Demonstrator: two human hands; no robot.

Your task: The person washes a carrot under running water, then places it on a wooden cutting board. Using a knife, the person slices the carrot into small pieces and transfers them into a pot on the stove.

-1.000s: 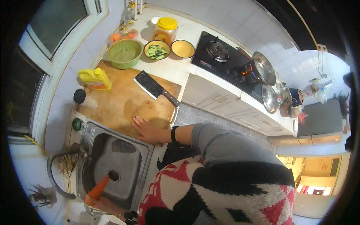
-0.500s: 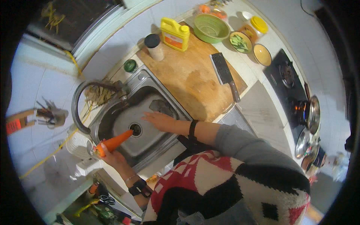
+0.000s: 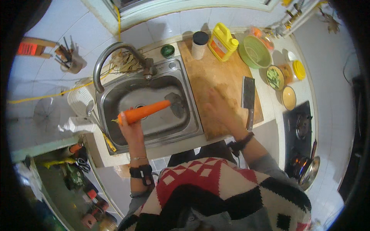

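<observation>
My left hand (image 3: 132, 131) is closed around the thick end of a large orange carrot (image 3: 148, 109), which it holds over the steel sink (image 3: 127, 94). The carrot's tip points right, toward a dark grey cloth-like thing (image 3: 176, 104) in the basin. Over the wooden cutting board (image 3: 208, 82), my right hand (image 3: 221, 109) is somewhat blurred, with its fingers stretched out and nothing visible in it. A cleaver (image 3: 248, 96) with a dark blade and wooden handle lies on the board to the right of this hand.
A curved faucet (image 3: 102, 61) arches over the sink's left part. Behind the board stand a black-lidded jar (image 3: 199, 45), a yellow jug (image 3: 222, 42) and a green basin (image 3: 255, 52). Bowls, one with green slices (image 3: 274, 77), sit by the gas stove (image 3: 298, 125) at right.
The head view has turned. My right hand has moved from above the sink to above the board. The carrot, pointing to the drain before, now lies more level across the sink in my left hand.
</observation>
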